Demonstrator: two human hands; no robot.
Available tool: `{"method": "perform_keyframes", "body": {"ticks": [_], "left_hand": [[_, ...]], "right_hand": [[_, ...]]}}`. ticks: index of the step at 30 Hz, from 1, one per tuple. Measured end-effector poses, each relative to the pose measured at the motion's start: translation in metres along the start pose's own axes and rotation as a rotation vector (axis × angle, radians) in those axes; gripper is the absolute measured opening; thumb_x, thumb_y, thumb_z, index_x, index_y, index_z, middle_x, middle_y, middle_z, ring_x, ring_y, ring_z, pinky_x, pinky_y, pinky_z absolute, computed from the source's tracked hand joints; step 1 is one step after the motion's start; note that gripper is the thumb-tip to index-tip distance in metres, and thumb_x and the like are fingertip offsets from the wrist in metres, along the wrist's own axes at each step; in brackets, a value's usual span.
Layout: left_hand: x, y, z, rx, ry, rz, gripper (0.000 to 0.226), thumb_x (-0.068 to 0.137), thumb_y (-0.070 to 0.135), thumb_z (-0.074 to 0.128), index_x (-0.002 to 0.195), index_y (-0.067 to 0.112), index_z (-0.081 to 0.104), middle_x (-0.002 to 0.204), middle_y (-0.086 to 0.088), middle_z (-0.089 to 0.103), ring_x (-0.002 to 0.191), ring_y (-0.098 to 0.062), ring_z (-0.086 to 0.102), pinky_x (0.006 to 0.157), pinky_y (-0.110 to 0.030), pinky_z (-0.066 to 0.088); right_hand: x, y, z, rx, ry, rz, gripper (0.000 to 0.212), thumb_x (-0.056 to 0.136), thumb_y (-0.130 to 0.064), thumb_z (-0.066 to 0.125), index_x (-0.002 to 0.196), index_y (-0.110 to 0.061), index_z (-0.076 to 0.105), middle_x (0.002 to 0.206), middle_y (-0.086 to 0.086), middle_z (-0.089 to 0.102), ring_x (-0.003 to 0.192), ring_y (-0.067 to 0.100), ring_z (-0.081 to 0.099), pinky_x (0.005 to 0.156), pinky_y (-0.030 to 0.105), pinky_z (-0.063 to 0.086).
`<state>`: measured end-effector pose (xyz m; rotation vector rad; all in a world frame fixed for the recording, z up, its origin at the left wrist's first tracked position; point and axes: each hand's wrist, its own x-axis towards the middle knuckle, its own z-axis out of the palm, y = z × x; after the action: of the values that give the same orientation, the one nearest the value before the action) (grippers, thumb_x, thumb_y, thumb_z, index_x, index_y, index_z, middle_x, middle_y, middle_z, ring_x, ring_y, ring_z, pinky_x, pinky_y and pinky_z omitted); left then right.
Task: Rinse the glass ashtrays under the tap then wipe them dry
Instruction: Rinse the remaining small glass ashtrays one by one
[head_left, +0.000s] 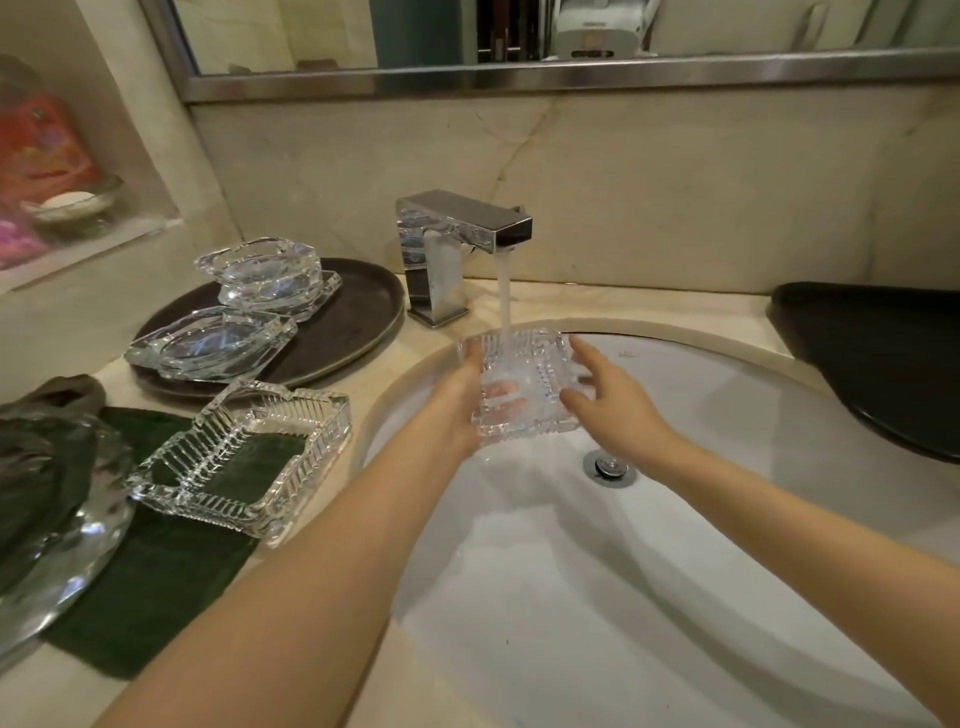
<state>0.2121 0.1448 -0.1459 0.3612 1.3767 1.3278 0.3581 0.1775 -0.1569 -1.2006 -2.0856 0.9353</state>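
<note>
A square ribbed glass ashtray (524, 384) is held over the white sink (701, 519), under running water from the chrome tap (457, 234). My left hand (457, 410) grips its left side, with fingers showing through the glass underneath. My right hand (613, 400) touches its right edge with fingers spread. A second ribbed ashtray (244, 457) lies on a dark green cloth (156, 587) at the left. Smooth glass ashtrays (208, 343) (265, 270) sit on a dark round tray (353, 322).
A large glass dish (62, 545) holding a grey-green cloth (47, 467) sits at the far left. A black tray (883, 358) lies right of the basin. A soap dish (67, 205) stands in the wall niche. The sink drain (609, 466) is below my right hand.
</note>
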Motion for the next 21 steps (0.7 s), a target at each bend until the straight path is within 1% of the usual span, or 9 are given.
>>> {"method": "perform_keyframes", "body": {"ticks": [2,4,6,8,11,14,18,19,21], "left_hand": [[0.0,-0.001,0.001,0.041,0.003,0.025,0.059,0.093,0.058,0.035,0.13,0.015,0.05,0.104,-0.01,0.062,0.08,-0.027,0.063,0.089,-0.048,0.051],[-0.002,-0.001,0.002,0.133,0.007,0.044,0.059,0.094,0.057,0.034,0.131,0.013,0.048,0.102,-0.008,0.062,0.084,-0.028,0.063,0.088,-0.047,0.052],[-0.003,-0.002,0.003,0.231,0.008,0.049,0.057,0.094,0.056,0.035,0.126,0.011,0.048,0.11,-0.008,0.063,0.093,-0.027,0.062,0.076,-0.04,0.053],[-0.003,-0.003,0.004,0.312,-0.005,0.056,0.054,0.096,0.051,0.037,0.12,0.006,0.055,0.108,-0.01,0.065,0.091,-0.026,0.062,0.07,-0.035,0.052],[-0.004,-0.004,0.004,0.355,-0.006,0.068,0.05,0.097,0.046,0.04,0.118,0.005,0.058,0.102,-0.013,0.067,0.089,-0.031,0.064,0.079,-0.04,0.053],[-0.003,-0.003,0.001,0.36,0.066,0.09,0.05,0.097,0.047,0.04,0.117,0.004,0.055,0.097,-0.014,0.066,0.083,-0.03,0.064,0.075,-0.038,0.053],[-0.004,-0.003,-0.003,0.395,0.119,0.147,0.043,0.097,0.046,0.042,0.105,0.008,0.058,0.082,-0.01,0.065,0.077,-0.028,0.063,0.065,-0.033,0.05],[-0.005,-0.003,-0.003,0.412,0.12,0.163,0.039,0.097,0.044,0.042,0.1,0.008,0.058,0.08,-0.009,0.063,0.073,-0.026,0.06,0.063,-0.031,0.048],[-0.005,-0.004,-0.001,0.448,0.115,0.188,0.033,0.098,0.036,0.044,0.102,0.006,0.058,0.084,-0.009,0.062,0.077,-0.027,0.059,0.067,-0.032,0.046]], "right_hand": [[-0.004,0.002,0.003,-0.41,0.116,-0.32,0.051,0.096,-0.023,0.039,0.144,-0.008,0.032,0.148,0.008,0.036,0.137,0.026,0.032,0.113,0.04,0.022],[-0.009,-0.005,0.007,-0.625,-0.019,-0.511,0.065,0.09,-0.044,0.018,0.14,-0.009,0.04,0.145,0.007,0.042,0.14,0.024,0.029,0.114,0.052,0.008],[-0.014,-0.011,0.014,-0.766,-0.234,-0.518,0.085,0.079,-0.06,0.002,0.148,-0.014,0.022,0.154,0.0,0.026,0.144,0.014,0.014,0.111,0.048,-0.013],[-0.014,-0.013,0.017,-0.825,-0.326,-0.47,0.096,0.071,-0.069,-0.005,0.151,-0.018,0.005,0.157,-0.002,0.01,0.145,0.008,0.006,0.107,0.047,-0.021],[-0.011,-0.015,0.016,-0.966,-0.278,-0.416,0.099,0.071,-0.073,-0.005,0.15,-0.017,0.013,0.156,-0.001,0.02,0.143,0.01,0.016,0.109,0.051,-0.018],[-0.017,-0.025,0.016,-1.001,-0.196,-0.409,0.071,0.089,-0.065,0.017,0.139,-0.019,0.039,0.133,0.001,0.054,0.129,0.019,0.044,0.115,0.043,-0.001],[-0.027,-0.031,0.018,-0.691,-0.222,-0.393,0.04,0.097,-0.036,0.043,0.137,-0.028,0.045,0.133,-0.003,0.056,0.128,0.032,0.042,0.099,0.037,0.033],[-0.025,-0.027,0.018,-0.631,-0.231,-0.422,0.04,0.096,-0.032,0.046,0.136,-0.028,0.046,0.139,-0.007,0.05,0.124,0.032,0.045,0.101,0.039,0.032],[-0.019,-0.018,0.018,-0.711,-0.242,-0.489,0.049,0.095,-0.036,0.046,0.142,-0.025,0.037,0.151,-0.009,0.033,0.133,0.024,0.039,0.114,0.045,0.01]]}}
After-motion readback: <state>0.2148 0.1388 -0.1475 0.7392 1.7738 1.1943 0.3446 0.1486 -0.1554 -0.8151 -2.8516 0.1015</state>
